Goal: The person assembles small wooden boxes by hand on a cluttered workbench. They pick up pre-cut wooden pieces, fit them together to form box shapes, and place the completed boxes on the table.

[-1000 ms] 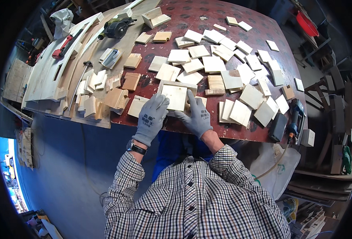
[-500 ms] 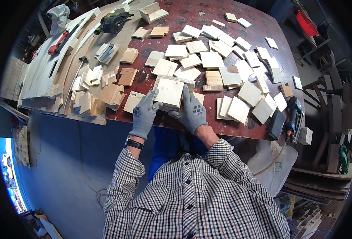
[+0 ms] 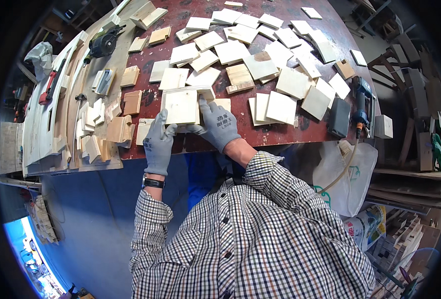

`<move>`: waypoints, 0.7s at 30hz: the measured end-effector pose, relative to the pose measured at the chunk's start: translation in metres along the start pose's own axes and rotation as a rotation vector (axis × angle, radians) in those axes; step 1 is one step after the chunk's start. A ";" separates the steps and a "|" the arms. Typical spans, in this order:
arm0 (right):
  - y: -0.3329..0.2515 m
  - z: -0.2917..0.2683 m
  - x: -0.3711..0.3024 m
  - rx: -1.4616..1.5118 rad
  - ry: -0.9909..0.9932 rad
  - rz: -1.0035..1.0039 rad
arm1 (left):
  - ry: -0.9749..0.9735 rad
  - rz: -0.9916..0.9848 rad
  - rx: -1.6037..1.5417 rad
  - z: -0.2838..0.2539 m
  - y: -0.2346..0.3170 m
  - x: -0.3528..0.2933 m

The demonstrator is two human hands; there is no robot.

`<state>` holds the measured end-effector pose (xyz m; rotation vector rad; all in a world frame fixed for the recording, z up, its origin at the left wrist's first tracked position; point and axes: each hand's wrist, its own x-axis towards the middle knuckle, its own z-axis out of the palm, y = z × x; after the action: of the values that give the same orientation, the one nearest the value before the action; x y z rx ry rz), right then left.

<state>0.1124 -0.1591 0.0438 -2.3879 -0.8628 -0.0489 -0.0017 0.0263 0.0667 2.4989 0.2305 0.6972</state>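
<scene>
Both my hands, in grey work gloves, hold a pale square wooden board (image 3: pixel 181 107) at the near edge of the dark red table (image 3: pixel 275 133). More wood shows behind and beneath it; how the pieces join is hidden. My left hand (image 3: pixel 158 143) grips the board's left side, thumb at its near edge. My right hand (image 3: pixel 219 124) is closed round the right side, its fingertips along the edge. Many loose square boards (image 3: pixel 291 82) lie scattered and overlapping beyond my hands. A browner stepped block (image 3: pixel 239 78) sits among them.
At the right edge lies an air nail gun (image 3: pixel 362 104) with a hose (image 3: pixel 349 167). Long planks (image 3: pixel 56 117) on the left carry a dark power tool (image 3: pixel 104 44), a red-and-black tool (image 3: pixel 49 88), a hammer (image 3: pixel 80 97) and offcuts (image 3: pixel 93 117). Clear plastic sheeting (image 3: pixel 340 174) hangs below the table.
The view has turned, so the table and boards sit further left and higher in the picture. My hands keep their hold on the square board, its position on the table much the same.
</scene>
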 end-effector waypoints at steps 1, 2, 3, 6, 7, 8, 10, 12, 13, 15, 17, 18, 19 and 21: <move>0.002 0.003 -0.001 -0.024 0.008 -0.033 | -0.002 0.002 0.011 -0.001 -0.001 -0.001; 0.005 0.006 -0.003 -0.048 0.015 -0.066 | -0.005 0.004 0.023 -0.002 0.000 -0.002; 0.007 0.010 -0.006 -0.070 0.020 -0.098 | -0.022 -0.032 -0.014 -0.004 0.001 -0.004; 0.011 0.019 -0.014 -0.071 0.203 -0.210 | -0.029 -0.064 -0.023 -0.005 0.003 -0.004; 0.013 0.020 -0.014 -0.033 0.207 -0.222 | -0.035 -0.068 -0.041 -0.005 0.003 -0.004; 0.016 0.019 -0.013 0.005 0.211 -0.234 | -0.040 -0.073 -0.059 -0.004 0.003 -0.002; 0.019 0.018 -0.014 0.034 0.197 -0.247 | -0.054 -0.102 -0.077 -0.004 0.003 -0.003; 0.020 0.015 -0.011 0.001 0.173 -0.246 | -0.073 -0.138 -0.089 -0.004 0.006 -0.001; 0.019 0.015 -0.010 0.054 0.235 -0.250 | -0.071 -0.088 -0.053 -0.004 0.004 -0.001; 0.014 0.010 -0.011 0.163 0.158 -0.146 | -0.068 -0.033 0.048 -0.007 0.009 -0.004; 0.009 0.007 -0.015 0.177 0.122 -0.081 | -0.058 -0.021 0.110 -0.002 0.010 -0.004; 0.007 0.009 -0.015 0.144 0.128 -0.077 | -0.050 -0.028 0.099 0.001 0.006 -0.003; 0.005 0.011 -0.015 0.111 0.133 -0.074 | -0.040 -0.036 0.088 0.002 0.003 -0.002; 0.004 0.011 -0.015 0.088 0.149 -0.106 | -0.072 -0.110 0.064 0.001 0.002 0.000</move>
<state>0.1014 -0.1643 0.0291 -2.2246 -0.9010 -0.2236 -0.0014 0.0240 0.0669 2.5440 0.3658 0.5631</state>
